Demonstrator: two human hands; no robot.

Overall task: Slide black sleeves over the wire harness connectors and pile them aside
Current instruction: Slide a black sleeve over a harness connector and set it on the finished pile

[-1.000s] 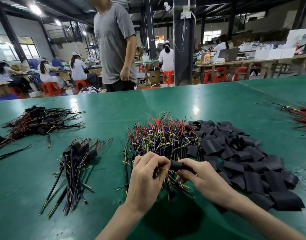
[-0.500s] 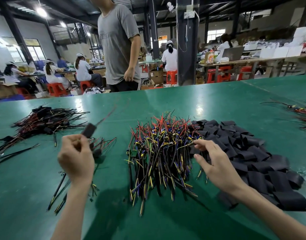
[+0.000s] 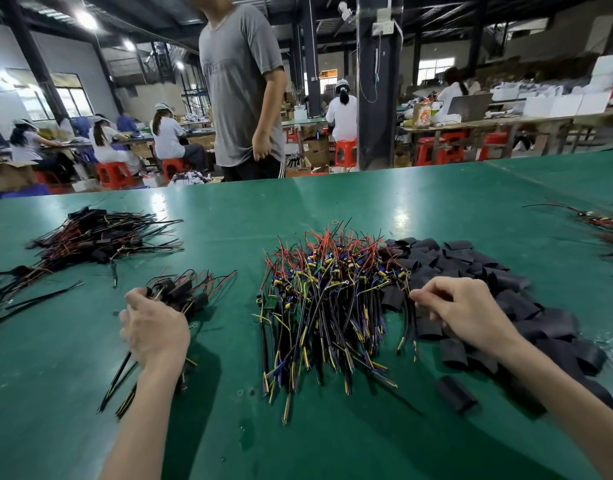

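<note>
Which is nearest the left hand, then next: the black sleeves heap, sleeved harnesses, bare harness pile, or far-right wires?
1. Sleeved harnesses: touching the left hand.
2. Bare harness pile: in the middle.
3. Black sleeves heap: right of that pile.
4. Far-right wires: at the view's right edge.

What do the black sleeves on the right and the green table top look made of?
Black sleeves: matte black, thin and pliable, probably heat-shrink or rubbery plastic tubing; they lie flattened and creased. Table top: smooth green coating or mat, semi-glossy, since it mirrors the ceiling lights; what lies beneath is hidden.
</note>
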